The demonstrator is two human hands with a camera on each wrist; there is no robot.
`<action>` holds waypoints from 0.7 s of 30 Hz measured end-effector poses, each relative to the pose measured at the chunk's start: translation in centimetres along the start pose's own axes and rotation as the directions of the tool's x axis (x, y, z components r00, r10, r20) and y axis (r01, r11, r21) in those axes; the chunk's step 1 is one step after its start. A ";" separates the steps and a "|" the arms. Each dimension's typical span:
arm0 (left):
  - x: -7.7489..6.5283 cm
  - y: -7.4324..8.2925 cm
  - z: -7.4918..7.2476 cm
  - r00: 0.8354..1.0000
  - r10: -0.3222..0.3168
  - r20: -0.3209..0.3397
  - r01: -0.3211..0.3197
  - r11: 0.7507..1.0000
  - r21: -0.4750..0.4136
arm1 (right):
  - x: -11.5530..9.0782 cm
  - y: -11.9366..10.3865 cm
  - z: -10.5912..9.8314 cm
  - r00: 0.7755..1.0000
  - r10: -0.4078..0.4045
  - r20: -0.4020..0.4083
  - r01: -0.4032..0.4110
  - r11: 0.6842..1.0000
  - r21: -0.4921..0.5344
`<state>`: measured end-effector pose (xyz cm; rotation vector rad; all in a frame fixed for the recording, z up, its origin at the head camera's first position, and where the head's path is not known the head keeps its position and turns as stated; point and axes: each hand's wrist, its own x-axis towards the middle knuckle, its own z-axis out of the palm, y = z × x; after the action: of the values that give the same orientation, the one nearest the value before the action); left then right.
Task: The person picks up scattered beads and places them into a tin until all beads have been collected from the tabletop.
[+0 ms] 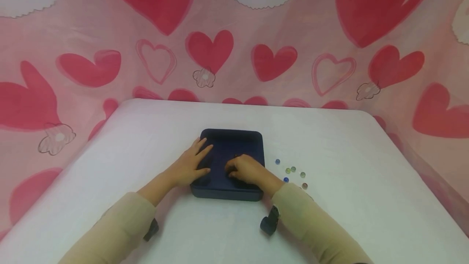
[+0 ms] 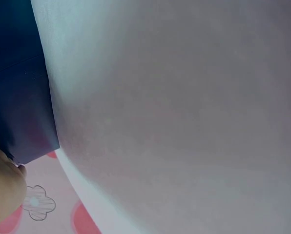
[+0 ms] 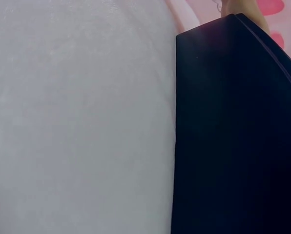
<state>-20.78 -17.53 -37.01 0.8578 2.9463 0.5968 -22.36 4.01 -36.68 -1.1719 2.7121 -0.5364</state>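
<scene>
A dark blue rectangular box (image 1: 227, 194) stands on the white table in the head view. My left hand (image 1: 188, 166) lies over its left rim with the fingers spread straight. Inside the box, toward its right side, my right hand (image 1: 247, 169) reaches down with bent fingers; I cannot tell whether they hold anything, as the fingertips are partly hidden. The wrist views mostly show the tablecloth and the box's outer wall (image 2: 26, 112), with part of the left hand (image 2: 4, 190) at one edge and part of the right hand (image 3: 245, 9) at the other.
Right of the box lie several small glass marbles, among them a blue one (image 1: 286, 180), a yellow-green one (image 1: 288, 170) and a brownish one (image 1: 305, 185). Behind the table (image 1: 165, 121) hangs a pink cloth (image 1: 234, 19) with red hearts.
</scene>
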 end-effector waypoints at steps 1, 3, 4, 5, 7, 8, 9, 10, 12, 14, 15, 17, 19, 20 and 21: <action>0.0 0.0 0.0 1.000 -0.001 0.000 0.001 1.000 -0.001 | 0.0 0.0 0.0 1.000 0.002 -0.006 -0.002 1.000 0.013; 0.0 0.0 0.0 1.000 -0.001 0.001 0.001 1.000 -0.003 | 0.0 0.0 -0.1 1.000 0.012 -0.027 -0.011 0.999 0.048; 0.0 0.0 -0.1 1.000 -0.001 0.002 0.001 1.000 -0.005 | 0.0 0.1 -0.2 0.999 0.019 -0.041 -0.016 0.998 0.069; 0.0 0.0 -0.1 1.000 -0.006 0.006 0.006 1.000 -0.007 | 0.0 0.1 -0.3 0.998 0.025 -0.057 -0.019 0.995 0.094; 0.0 -0.1 -0.1 1.000 -0.015 0.016 0.015 1.000 -0.008 | -0.1 0.1 -0.5 0.995 0.041 -0.089 -0.028 0.989 0.144; 0.0 -0.1 -0.1 1.000 -0.018 0.020 0.018 1.000 -0.008 | -0.1 0.2 -0.6 0.993 0.052 -0.102 -0.034 0.985 0.171; 0.0 -0.1 -0.1 0.999 -0.021 0.024 0.021 1.000 -0.006 | -0.1 0.2 -0.7 0.992 0.061 -0.113 -0.038 0.981 0.192; 0.0 -0.1 -0.1 0.999 -0.028 0.028 0.028 1.000 -0.006 | -0.1 0.2 -0.8 0.990 0.069 -0.123 -0.042 0.976 0.213; 0.0 -0.1 -0.1 0.999 -0.033 0.032 0.033 0.999 -0.005 | -0.2 0.2 -0.9 0.987 0.088 -0.135 -0.050 0.963 0.263; 0.0 -0.2 -0.1 0.999 -0.031 0.034 0.031 1.000 -0.005 | -0.2 0.2 -1.0 0.984 0.109 -0.139 -0.062 0.951 0.303; 0.0 -0.1 -0.1 0.999 -0.031 0.034 0.031 0.999 -0.006 | -0.3 0.2 -1.1 0.983 0.111 -0.146 -0.061 0.949 0.309; 0.0 -0.1 -0.1 0.999 -0.025 0.031 0.026 1.000 -0.008 | -0.5 0.3 -1.2 0.980 0.121 -0.159 -0.064 0.943 0.325; 0.0 0.0 -0.1 0.999 -0.025 0.032 0.025 1.000 -0.008 | -0.8 0.5 -1.4 0.976 0.129 -0.176 -0.067 0.945 0.322; 0.0 0.0 -0.2 0.999 -0.026 0.032 0.026 1.000 -0.007 | -0.9 0.6 -1.5 0.973 0.133 -0.186 -0.069 0.946 0.318; 0.0 0.0 -0.2 0.999 -0.026 0.031 0.026 1.000 -0.008 | -1.1 0.7 -1.6 0.972 0.136 -0.192 -0.069 0.945 0.321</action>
<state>-20.81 -17.57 -36.85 0.8186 2.9209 0.5885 -22.51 5.62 -35.45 -0.9320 2.6995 -1.0855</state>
